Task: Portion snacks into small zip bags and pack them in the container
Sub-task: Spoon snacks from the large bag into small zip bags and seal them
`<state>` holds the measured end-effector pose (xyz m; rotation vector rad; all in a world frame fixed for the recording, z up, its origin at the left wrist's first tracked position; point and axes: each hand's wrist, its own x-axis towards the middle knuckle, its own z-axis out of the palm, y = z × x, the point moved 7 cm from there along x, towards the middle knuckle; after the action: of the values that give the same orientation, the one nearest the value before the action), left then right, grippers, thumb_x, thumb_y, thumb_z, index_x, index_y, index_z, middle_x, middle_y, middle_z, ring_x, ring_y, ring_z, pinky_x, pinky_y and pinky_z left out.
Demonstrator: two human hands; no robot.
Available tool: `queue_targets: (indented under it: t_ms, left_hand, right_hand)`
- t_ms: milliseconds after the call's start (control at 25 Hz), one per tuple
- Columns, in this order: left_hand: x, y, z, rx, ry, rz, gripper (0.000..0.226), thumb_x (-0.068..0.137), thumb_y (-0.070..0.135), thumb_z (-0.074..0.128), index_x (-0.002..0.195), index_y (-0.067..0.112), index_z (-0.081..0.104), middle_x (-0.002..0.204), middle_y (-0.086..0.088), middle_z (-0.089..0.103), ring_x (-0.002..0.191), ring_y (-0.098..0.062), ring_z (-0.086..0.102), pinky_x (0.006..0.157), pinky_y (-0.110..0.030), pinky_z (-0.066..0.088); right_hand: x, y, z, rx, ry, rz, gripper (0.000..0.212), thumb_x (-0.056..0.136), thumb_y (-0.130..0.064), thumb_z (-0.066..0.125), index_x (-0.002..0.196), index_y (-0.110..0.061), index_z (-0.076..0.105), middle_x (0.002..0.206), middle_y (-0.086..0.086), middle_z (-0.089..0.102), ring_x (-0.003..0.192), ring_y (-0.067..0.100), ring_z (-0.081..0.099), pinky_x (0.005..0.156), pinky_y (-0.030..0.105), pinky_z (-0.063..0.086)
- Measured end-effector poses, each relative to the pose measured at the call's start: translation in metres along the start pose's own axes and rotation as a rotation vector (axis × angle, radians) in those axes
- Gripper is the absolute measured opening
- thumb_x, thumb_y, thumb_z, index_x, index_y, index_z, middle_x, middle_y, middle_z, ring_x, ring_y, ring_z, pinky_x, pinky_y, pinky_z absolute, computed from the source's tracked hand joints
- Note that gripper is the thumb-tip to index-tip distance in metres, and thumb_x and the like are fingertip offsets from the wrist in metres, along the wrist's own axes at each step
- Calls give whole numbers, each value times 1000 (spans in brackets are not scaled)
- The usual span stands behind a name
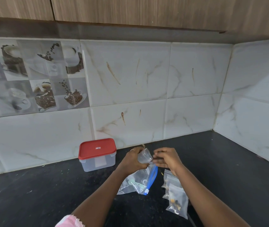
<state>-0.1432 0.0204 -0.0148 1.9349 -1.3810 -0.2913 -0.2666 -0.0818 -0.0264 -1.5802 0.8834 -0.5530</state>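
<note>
Head view, looking down at a dark speckled worktop (48, 190) that runs into a corner of pale marbled wall tiles. Farthest left of the things on it, against the back wall, stands a clear plastic container (99, 163) with its red lid (97, 148) shut; it looks empty through the wall, though I cannot be sure. Just right of it, my left hand (133, 160) is curled around a small clear zip bag (144, 156), held up off the worktop with its mouth turned toward my other hand. My right hand (167, 158) meets it, fingers pinched narrow at the bag's opening over something small and dark; whether that is a snack going in or the bag's edge, I cannot tell. Below my hands lies a larger clear bag with a blue zip strip (151, 179), flat and crumpled, with pale green pieces showing inside. Right of that, near my right forearm, a row of small filled bags (176, 197) lies on the worktop, dark and yellowish bits visible in the nearest; they overlap, so I cannot count them. As I judge it, portioning is well under way: several bags are filled, one is being filled or sealed now. Packing has not begun, since the container is closed and every bag sits outside it.
</note>
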Motion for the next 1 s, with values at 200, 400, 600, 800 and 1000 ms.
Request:
queue_targets:
  t_ms: [200,400,600,800,1000]
  left_hand:
    - [1,-9,11,209,-16,-66,70,77,28,68,138,15,36,141,-3,43,129,-23,40,108,-34,36]
    - [-2,-10,23,186,-95,-87,78,75,41,73,138,13,36,139,-4,43,126,-22,40,105,-32,35]
    - [-3,-9,16,232,-120,-56,75,72,31,77,134,12,40,136,-4,46,123,-22,44,103,-31,37]
    - [-6,-14,2,320,-88,-50,71,74,22,70,136,12,37,136,-5,44,125,-24,41,103,-31,36]
    - [-16,-8,-8,287,-25,1,60,79,18,66,134,7,42,134,-8,49,123,-22,44,99,-22,32]
  right_hand:
    - [8,43,4,-689,-20,40,19,81,-5,59,91,3,73,91,15,73,73,18,67,72,26,55]
    - [5,39,23,-676,-40,-131,28,81,-29,71,100,-9,75,98,6,63,88,17,59,78,27,46]
    - [-1,33,38,-875,-85,-218,45,79,-47,67,118,-23,65,99,-6,67,113,25,51,95,34,38]
    - [-14,26,60,-1304,-248,-325,40,87,-23,56,127,-23,55,120,10,63,116,31,54,98,37,41]
    - [-20,18,97,-1204,-433,-401,34,90,-1,47,118,-13,64,124,13,57,111,29,57,93,30,43]
